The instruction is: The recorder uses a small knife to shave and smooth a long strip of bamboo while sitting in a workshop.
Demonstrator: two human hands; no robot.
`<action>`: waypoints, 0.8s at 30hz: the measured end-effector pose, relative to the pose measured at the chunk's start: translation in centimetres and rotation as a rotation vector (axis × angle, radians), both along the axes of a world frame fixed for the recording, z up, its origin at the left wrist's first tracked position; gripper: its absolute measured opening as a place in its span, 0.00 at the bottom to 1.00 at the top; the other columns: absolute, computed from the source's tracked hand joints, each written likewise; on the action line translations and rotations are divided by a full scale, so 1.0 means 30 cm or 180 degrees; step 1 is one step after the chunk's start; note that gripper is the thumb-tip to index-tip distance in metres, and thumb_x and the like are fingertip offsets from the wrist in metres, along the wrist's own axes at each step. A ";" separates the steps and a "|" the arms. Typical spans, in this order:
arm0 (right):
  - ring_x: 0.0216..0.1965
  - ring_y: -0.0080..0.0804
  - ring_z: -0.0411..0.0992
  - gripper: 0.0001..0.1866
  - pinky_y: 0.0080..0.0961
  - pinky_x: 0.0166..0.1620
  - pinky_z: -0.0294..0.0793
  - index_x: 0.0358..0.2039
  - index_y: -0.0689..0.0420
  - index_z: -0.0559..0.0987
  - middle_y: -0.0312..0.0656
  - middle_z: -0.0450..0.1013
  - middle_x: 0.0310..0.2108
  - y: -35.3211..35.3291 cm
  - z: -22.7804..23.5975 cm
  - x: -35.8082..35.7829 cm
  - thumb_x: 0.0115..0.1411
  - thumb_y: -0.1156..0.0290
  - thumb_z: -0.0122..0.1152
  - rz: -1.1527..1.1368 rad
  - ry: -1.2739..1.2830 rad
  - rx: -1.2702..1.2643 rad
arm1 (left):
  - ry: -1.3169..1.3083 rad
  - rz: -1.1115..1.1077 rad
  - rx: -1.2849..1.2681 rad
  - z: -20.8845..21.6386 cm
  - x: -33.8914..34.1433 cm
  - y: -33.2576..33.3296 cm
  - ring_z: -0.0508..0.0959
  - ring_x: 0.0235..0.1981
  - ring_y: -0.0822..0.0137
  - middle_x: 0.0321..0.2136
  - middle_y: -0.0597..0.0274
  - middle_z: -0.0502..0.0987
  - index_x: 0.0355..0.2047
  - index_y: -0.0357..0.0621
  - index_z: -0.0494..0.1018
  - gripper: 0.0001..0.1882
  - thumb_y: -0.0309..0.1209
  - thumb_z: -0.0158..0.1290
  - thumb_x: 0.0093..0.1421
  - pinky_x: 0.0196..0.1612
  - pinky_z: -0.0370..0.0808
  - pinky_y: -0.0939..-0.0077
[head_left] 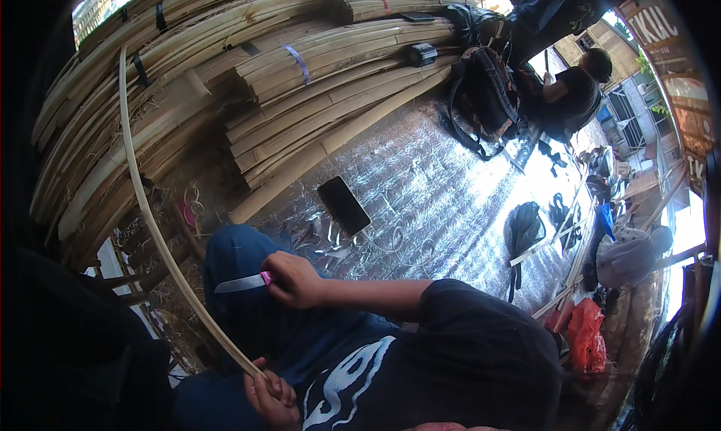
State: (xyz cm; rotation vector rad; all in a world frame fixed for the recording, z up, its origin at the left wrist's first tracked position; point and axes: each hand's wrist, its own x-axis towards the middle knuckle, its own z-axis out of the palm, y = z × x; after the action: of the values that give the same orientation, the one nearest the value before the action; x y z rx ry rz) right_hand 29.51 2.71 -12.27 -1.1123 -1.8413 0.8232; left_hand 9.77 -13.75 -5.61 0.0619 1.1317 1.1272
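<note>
My left hand (pixel 272 397) is closed around the lower end of a long, thin bamboo strip (pixel 162 245). The strip rises in a curve toward the upper left, its far end passing in front of stacked bamboo. Above my thigh, my right hand (pixel 295 281) grips the pink handle of a knife (pixel 239 284), whose pale blade points left. Blade and strip are apart in this view. My blue trouser knee (pixel 236 251) lies beneath the knife.
Bundles of split bamboo (pixel 315 78) fill the upper left. A dark phone (pixel 344 206) lies on a shiny silvery mat (pixel 405 176). Beyond are a black backpack (pixel 487 93) and a seated person (pixel 578 93). Another person (pixel 631 258) sits right, near a red bag (pixel 586 337).
</note>
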 end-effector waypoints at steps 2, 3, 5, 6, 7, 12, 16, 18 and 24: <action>0.34 0.49 0.68 0.13 0.39 0.37 0.68 0.35 0.58 0.68 0.48 0.67 0.28 0.002 -0.005 0.011 0.48 0.72 0.57 -0.0029 0.0017 0.0026 | 0.0382 -0.0152 0.0425 -0.034 0.005 0.003 0.54 0.07 0.81 0.17 0.68 0.61 0.52 0.39 0.62 0.18 0.35 0.35 0.67 0.09 0.53 0.87; 0.34 0.49 0.68 0.13 0.39 0.37 0.68 0.35 0.58 0.68 0.48 0.67 0.28 0.003 -0.002 -0.002 0.48 0.72 0.57 0.0014 0.0019 0.0028 | 0.0387 -0.0108 0.0425 -0.050 -0.002 0.004 0.54 0.07 0.81 0.17 0.68 0.61 0.52 0.39 0.62 0.18 0.35 0.35 0.67 0.09 0.53 0.87; 0.34 0.49 0.68 0.13 0.38 0.36 0.68 0.34 0.58 0.68 0.48 0.67 0.28 0.004 0.005 -0.004 0.48 0.71 0.58 0.0008 0.0016 -0.0017 | 0.0490 -0.0364 0.0466 -0.083 -0.010 0.023 0.50 0.08 0.80 0.13 0.71 0.52 0.48 0.37 0.63 0.18 0.37 0.32 0.66 0.09 0.50 0.85; 0.34 0.49 0.68 0.13 0.38 0.36 0.68 0.34 0.58 0.68 0.48 0.67 0.28 0.004 0.004 -0.004 0.48 0.71 0.58 0.0016 0.0010 -0.0014 | 0.0485 -0.0355 0.0468 -0.095 -0.017 0.027 0.50 0.08 0.80 0.13 0.71 0.52 0.48 0.37 0.63 0.18 0.37 0.32 0.66 0.09 0.50 0.85; 0.34 0.48 0.68 0.13 0.38 0.36 0.68 0.34 0.58 0.68 0.48 0.67 0.28 0.001 0.000 -0.001 0.48 0.71 0.58 0.0001 0.0005 -0.0006 | 0.0381 -0.0433 0.0460 -0.105 -0.024 0.032 0.51 0.08 0.80 0.13 0.70 0.53 0.48 0.37 0.63 0.18 0.37 0.32 0.66 0.10 0.51 0.85; 0.31 0.44 0.70 0.13 0.34 0.34 0.70 0.35 0.59 0.69 0.46 0.67 0.28 0.000 -0.012 -0.016 0.48 0.72 0.57 -0.0034 -0.0049 0.0116 | 0.0357 -0.0461 0.0496 -0.117 -0.029 0.027 0.51 0.08 0.80 0.13 0.70 0.54 0.47 0.37 0.63 0.18 0.36 0.31 0.66 0.10 0.52 0.85; 0.31 0.44 0.70 0.13 0.34 0.33 0.70 0.35 0.59 0.70 0.46 0.67 0.27 -0.002 -0.004 -0.007 0.47 0.72 0.57 -0.0078 -0.0102 0.0150 | 0.0364 -0.0462 0.0523 -0.122 -0.023 0.029 0.51 0.08 0.80 0.13 0.70 0.53 0.48 0.37 0.62 0.17 0.35 0.32 0.66 0.10 0.51 0.85; 0.31 0.44 0.70 0.13 0.34 0.33 0.70 0.35 0.59 0.70 0.46 0.67 0.27 -0.001 -0.001 -0.004 0.47 0.72 0.57 -0.0070 -0.0120 0.0129 | 0.0353 -0.0466 0.0536 -0.124 -0.023 0.030 0.51 0.08 0.80 0.13 0.70 0.53 0.48 0.37 0.62 0.17 0.35 0.32 0.66 0.10 0.51 0.85; 0.31 0.44 0.70 0.13 0.34 0.33 0.70 0.35 0.58 0.69 0.45 0.67 0.27 0.012 0.005 0.006 0.47 0.72 0.57 -0.0114 -0.0161 0.0201 | 0.0649 -0.0341 0.0527 -0.140 -0.079 0.035 0.50 0.08 0.81 0.13 0.71 0.53 0.47 0.37 0.63 0.17 0.35 0.33 0.66 0.09 0.49 0.85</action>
State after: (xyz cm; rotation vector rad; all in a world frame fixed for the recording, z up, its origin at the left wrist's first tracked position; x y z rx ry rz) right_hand 29.70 3.08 -12.11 -1.1322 -1.8705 0.7175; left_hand 7.41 -12.71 -9.83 0.3692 1.1977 1.1348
